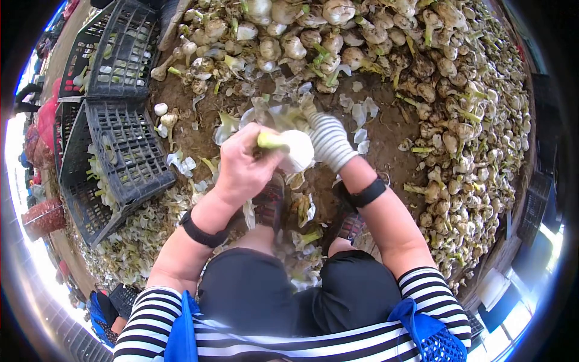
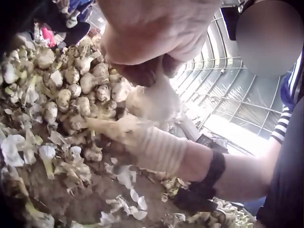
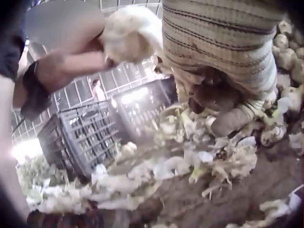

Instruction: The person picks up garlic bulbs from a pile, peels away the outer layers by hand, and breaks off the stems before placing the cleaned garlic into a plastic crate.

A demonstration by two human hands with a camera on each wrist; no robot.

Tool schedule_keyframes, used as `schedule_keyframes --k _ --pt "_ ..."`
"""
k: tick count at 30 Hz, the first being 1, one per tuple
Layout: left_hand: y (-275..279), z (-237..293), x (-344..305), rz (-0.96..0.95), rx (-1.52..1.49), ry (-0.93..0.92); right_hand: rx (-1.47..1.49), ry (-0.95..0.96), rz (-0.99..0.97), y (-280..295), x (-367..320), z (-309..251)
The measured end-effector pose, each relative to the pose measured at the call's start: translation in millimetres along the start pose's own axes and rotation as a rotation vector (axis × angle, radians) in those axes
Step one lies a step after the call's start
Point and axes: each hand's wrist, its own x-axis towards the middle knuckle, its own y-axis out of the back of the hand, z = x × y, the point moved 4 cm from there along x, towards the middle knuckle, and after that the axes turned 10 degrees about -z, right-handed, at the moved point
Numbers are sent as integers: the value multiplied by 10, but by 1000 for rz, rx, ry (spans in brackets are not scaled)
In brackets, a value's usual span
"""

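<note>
My bare left hand (image 1: pixel 244 161) grips a white garlic bulb (image 1: pixel 300 152) by its short green-yellow stem, up in front of my knees. The bulb faces right, its peeled side smooth and bright. Just beyond it is my right hand (image 1: pixel 329 139), in a grey-striped knit glove, its fingers blurred over the soil. In the left wrist view the gloved fingers (image 2: pixel 107 126) reach out below the bulb, one of them fairly straight. The right wrist view shows soiled fingertips (image 3: pixel 228 122) bent loosely downward, with the pale bulb beside the glove.
A large heap of unpeeled garlic (image 1: pixel 446 120) spreads ahead and to the right. Black plastic crates (image 1: pixel 129 151) with trimmed garlic stand at the left. Loose skins (image 1: pixel 362 114) litter the dirt floor around my shoes (image 1: pixel 268 205). Red mesh sacks (image 1: pixel 45 217) lie farther left.
</note>
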Motion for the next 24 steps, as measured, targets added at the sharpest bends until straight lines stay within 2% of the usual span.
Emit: schedule_keyframes --k 1,2,3,4,6,7,8,10,11,12,13,14,16,18,20,22,23,24 --pt "-4 23 -16 0 -28 -62 -255 77 -62 -87 15 -28" --pt "-5 41 -48 -2 -55 -122 -266 155 -14 -198 23 -10" --pt "-3 -51 -114 29 -223 -68 -290 119 -25 -292 44 65" --pt "22 1 -164 24 -222 -68 -313 81 -34 -323 33 62" --pt "133 81 -215 143 -506 -26 -349 -86 -223 -448 36 192" --pt "170 87 -212 167 -556 -105 -341 -75 -177 -594 23 374" --pt "216 96 -178 176 -685 -73 -402 -145 -422 -576 -69 364" --pt "256 76 -54 232 -1043 109 -592 -158 -321 -420 -195 278" --pt "276 -88 -43 300 -1173 261 -509 -70 -96 -336 -243 272" --pt "282 -170 -40 254 -1290 276 -421 12 127 -243 -288 275" --pt "257 -261 -56 300 -1338 313 -223 154 385 -121 -311 245" --pt "217 -319 -71 344 -1389 354 120 332 295 66 -355 141" --pt "103 -316 -45 307 -1412 411 1104 441 -153 221 -520 -242" --pt "-29 -344 -16 209 -1440 469 799 339 -171 287 -542 -454" --pt "-67 -346 -5 84 -1480 511 950 398 -285 134 -552 -557" --pt "-12 -417 -17 166 -1343 459 1176 175 -398 152 -676 -604" --pt "-16 -286 -12 183 -1300 427 1214 197 -289 78 -666 -583" --pt "-8 -369 -50 251 -1209 429 1279 197 -281 21 -652 -515"
